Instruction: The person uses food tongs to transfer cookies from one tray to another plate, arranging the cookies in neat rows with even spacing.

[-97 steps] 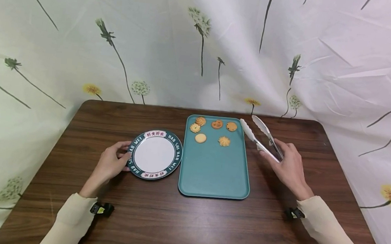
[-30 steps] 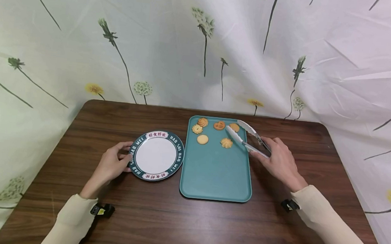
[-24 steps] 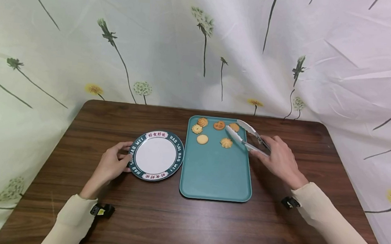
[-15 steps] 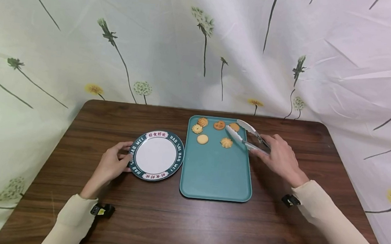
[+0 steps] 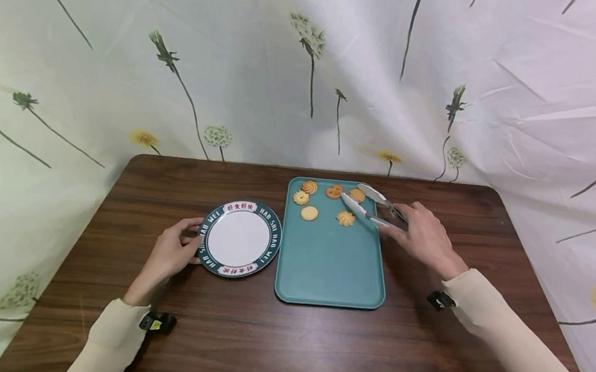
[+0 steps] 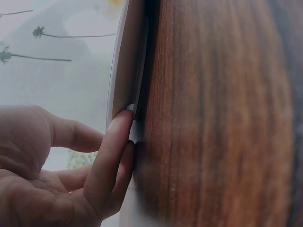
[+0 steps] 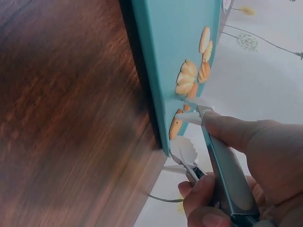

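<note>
At the left, my left hand (image 5: 169, 250) holds the rim of a white plate (image 5: 238, 239) with a dark green lettered border. In the left wrist view, the thumb and fingers (image 6: 106, 161) take the plate's edge (image 6: 124, 61) between them. My right hand (image 5: 425, 234) grips silver tongs (image 5: 372, 217), their arms spread apart. The tong tips stand on either side of a round dotted cookie (image 5: 357, 195) in the far right corner of the teal tray (image 5: 330, 265); in the right wrist view that cookie (image 7: 176, 125) lies between them. Contact cannot be made out.
Also on the tray lie a pretzel cookie (image 5: 334, 191), a flower-shaped cookie (image 5: 345, 218), a plain round cookie (image 5: 309, 213), a swirl cookie (image 5: 309, 187) and a scalloped cookie (image 5: 301, 197). The brown wooden table (image 5: 263, 342) backs onto a floral cloth (image 5: 253, 87).
The right hand has brought the tongs from right of the tray leftward over its far right corner, around the round cookie. Lately they shifted slightly left. The left hand stays at the plate.
</note>
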{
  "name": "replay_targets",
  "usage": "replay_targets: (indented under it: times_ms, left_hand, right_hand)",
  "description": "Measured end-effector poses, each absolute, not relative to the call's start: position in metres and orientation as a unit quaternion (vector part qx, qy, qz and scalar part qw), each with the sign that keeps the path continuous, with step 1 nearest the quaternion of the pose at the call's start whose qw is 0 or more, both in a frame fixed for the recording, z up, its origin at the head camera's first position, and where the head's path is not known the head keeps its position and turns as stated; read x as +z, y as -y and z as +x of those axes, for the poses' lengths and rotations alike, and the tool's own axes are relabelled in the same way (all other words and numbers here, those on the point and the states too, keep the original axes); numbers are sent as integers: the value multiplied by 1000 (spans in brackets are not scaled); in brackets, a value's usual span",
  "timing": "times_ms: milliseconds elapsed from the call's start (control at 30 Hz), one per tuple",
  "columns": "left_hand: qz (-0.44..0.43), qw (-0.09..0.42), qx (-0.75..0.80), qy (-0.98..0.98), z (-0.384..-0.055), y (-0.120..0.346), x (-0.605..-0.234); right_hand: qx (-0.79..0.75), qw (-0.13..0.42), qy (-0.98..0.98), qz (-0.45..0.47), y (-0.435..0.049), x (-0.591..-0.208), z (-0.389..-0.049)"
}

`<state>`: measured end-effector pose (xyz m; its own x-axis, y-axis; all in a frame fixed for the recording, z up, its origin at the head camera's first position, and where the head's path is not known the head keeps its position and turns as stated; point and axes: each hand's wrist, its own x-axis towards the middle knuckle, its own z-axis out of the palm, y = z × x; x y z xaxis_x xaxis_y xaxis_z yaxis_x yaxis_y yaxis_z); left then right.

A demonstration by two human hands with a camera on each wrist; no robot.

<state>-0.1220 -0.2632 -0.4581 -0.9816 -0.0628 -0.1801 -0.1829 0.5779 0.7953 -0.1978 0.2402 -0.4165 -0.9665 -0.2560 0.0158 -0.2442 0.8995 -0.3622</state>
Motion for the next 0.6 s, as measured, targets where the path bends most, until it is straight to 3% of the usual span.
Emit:
replay_targets:
  times_ms: [600]
  left_hand:
    - [-70,66,460,-883,-124,264,-461]
  right_hand:
    - [-189,8,-973,-131,-240,-418,-192]
